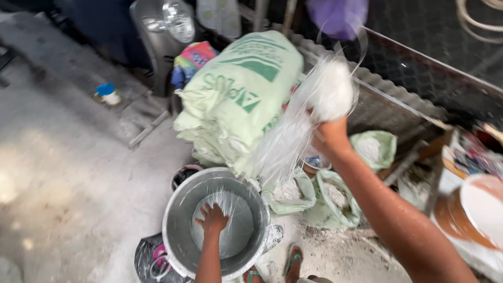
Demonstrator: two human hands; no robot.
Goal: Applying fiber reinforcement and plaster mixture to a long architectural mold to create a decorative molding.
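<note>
Head view — left hand (212,217) down inside round grey metal bucket (181,209), fingers spread, pressing on whitish wet mass (238,230) at bucket bottom. Right hand (330,133) raised high above, fingers clamped on clump of white fibrous strands (330,89); blurred strands trail down toward bucket. Behind bucket — stack of pale green woven sacks (236,99). Right of bucket, open green bags of white powder (335,196) on dusty concrete floor (68,173). Sandalled feet (293,259) beside bucket.

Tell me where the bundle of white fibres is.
Head view, right of centre: the white fibre bundle is raised in the right hand, trailing toward the metal basin.
</note>
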